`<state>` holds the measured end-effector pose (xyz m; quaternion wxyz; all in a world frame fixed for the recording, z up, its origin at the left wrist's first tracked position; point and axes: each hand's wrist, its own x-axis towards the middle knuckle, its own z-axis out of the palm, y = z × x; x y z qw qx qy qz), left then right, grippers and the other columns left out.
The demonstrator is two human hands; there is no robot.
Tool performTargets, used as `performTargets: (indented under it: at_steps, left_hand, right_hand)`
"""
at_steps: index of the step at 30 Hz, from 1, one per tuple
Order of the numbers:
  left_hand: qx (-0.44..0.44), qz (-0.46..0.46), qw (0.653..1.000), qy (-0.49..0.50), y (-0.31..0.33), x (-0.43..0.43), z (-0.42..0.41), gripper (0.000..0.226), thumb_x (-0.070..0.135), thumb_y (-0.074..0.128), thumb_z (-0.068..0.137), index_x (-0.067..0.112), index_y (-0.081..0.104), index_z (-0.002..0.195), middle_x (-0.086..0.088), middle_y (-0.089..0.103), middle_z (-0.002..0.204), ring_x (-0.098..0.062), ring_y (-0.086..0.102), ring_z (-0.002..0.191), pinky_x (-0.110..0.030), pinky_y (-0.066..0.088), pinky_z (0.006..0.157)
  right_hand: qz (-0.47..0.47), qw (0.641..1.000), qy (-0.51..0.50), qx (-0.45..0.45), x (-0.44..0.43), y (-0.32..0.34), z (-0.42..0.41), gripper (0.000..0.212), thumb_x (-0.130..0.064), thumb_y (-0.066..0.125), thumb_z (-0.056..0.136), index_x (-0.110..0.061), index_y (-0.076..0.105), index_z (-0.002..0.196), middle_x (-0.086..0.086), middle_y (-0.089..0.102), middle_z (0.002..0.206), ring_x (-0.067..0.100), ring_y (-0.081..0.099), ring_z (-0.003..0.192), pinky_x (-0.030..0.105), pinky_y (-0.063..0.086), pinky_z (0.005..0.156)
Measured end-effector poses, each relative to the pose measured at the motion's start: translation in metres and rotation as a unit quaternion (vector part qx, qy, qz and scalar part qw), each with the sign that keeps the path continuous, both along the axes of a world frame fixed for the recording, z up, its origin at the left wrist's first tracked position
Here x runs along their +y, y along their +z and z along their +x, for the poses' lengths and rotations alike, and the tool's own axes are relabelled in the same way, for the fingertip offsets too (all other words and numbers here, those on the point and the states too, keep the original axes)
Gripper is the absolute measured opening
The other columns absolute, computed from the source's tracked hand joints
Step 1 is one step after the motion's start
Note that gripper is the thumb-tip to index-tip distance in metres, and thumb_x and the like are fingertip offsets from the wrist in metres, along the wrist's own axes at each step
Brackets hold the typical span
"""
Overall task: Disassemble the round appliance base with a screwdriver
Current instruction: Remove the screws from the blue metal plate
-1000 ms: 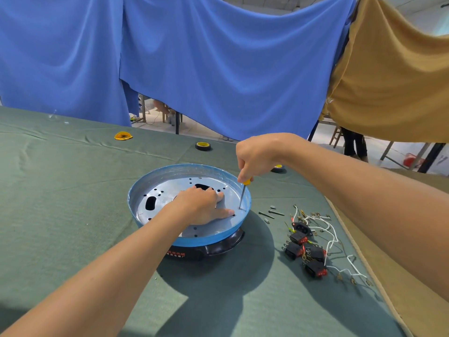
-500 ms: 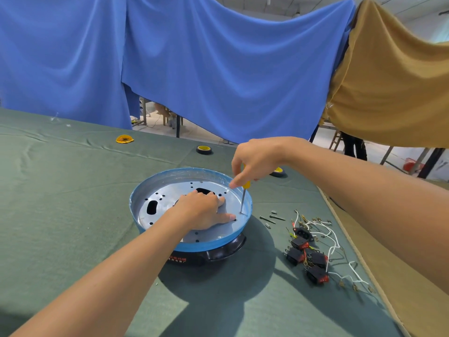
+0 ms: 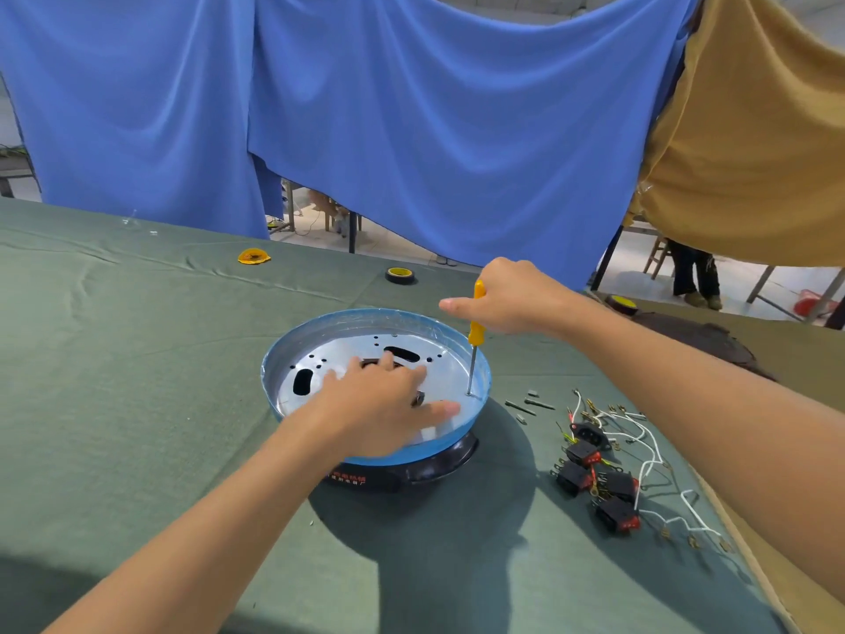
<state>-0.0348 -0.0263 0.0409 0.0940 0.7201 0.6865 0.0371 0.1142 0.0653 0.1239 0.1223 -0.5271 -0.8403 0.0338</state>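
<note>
Blue-rimmed round appliance base [image 3: 270,382] with silver perforated metal plate, seated on black plastic housing, mid-table on green cloth-covered table [image 3: 137,382]. Yellow-handled screwdriver [image 3: 477,331] near upright, tip down on plate just inside right rim, at a small dark spot, possibly a screw head; too small to confirm. Right hand [image 3: 512,302] wrapped round the yellow handle, fingers curled tight, one finger sticking out leftward. Left hand [image 3: 379,404] flat on plate, fingers spread and straight, pressing down, holding nothing; slightly blurred. Loose dark screws [image 3: 526,404] on cloth just right of base. Further right, cluster of black rocker switches with red tabs [image 3: 594,482], tangled with white wires [image 3: 649,455] and small metal terminals. Far side of table: black-and-yellow tape roll [image 3: 399,275] and flat yellow disc [image 3: 254,257], both well apart from base. Behind table: hung blue fabric sheet [image 3: 411,130], mustard-brown fabric sheet [image 3: 754,153] on right. Lower legs of a person [image 3: 692,276] visible under mustard sheet.
</note>
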Motion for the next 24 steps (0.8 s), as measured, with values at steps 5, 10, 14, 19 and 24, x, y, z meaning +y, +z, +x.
performTargets:
  at_steps: [5,10,14,19,24]
  left_hand:
    - [0.035,0.047,0.994,-0.091,-0.011,-0.027,0.028,0.087,0.090,0.021,0.075,0.037,0.035,0.143,0.005,0.031,0.154,-0.030,0.022,0.143,-0.046,0.023,0.111]
    - [0.069,0.055,0.992,-0.093,-0.022,-0.020,0.022,0.070,0.074,0.031,0.089,0.033,0.030,0.146,0.008,0.038,0.149,-0.022,0.022,0.145,-0.043,0.019,0.114]
    - [0.080,0.048,0.990,-0.108,-0.023,-0.015,0.022,0.073,0.071,0.031,0.091,0.030,0.025,0.151,0.006,0.030,0.156,-0.014,0.010,0.149,-0.042,0.001,0.119]
    - [0.050,0.033,0.993,-0.105,-0.018,-0.014,0.022,0.069,0.070,0.036,0.090,0.030,0.032,0.146,0.001,0.046,0.141,-0.020,0.040,0.133,-0.035,0.014,0.117]
    - [0.058,0.036,0.993,-0.099,-0.013,-0.018,0.025,0.064,0.068,0.039,0.091,0.030,0.037,0.142,0.000,0.050,0.133,-0.025,0.045,0.121,-0.036,0.026,0.106]
  right_hand:
    - [-0.068,0.996,-0.019,-0.050,-0.004,0.011,-0.001,0.034,-0.027,0.063,0.075,-0.012,0.059,0.045,-0.004,0.050,0.034,0.013,0.039,0.030,0.015,0.031,0.037]
    - [-0.119,0.991,0.006,-0.060,-0.006,0.015,-0.014,0.025,-0.015,0.060,0.080,-0.002,0.060,0.058,0.003,0.058,0.041,0.016,0.039,0.034,0.016,0.032,0.038]
    - [-0.130,0.986,0.025,-0.098,-0.004,0.018,-0.025,0.026,-0.017,0.063,0.086,-0.001,0.062,0.065,0.004,0.064,0.048,0.014,0.047,0.035,0.017,0.039,0.039]
    - [-0.150,0.977,0.050,-0.142,-0.003,0.027,-0.023,0.014,-0.014,0.071,0.085,-0.002,0.070,0.079,0.000,0.065,0.049,0.008,0.061,0.042,0.018,0.050,0.046]
    - [-0.142,0.965,0.093,-0.198,-0.004,0.031,-0.015,0.008,-0.011,0.068,0.086,-0.017,0.072,0.083,-0.013,0.060,0.044,-0.001,0.057,0.041,0.011,0.042,0.041]
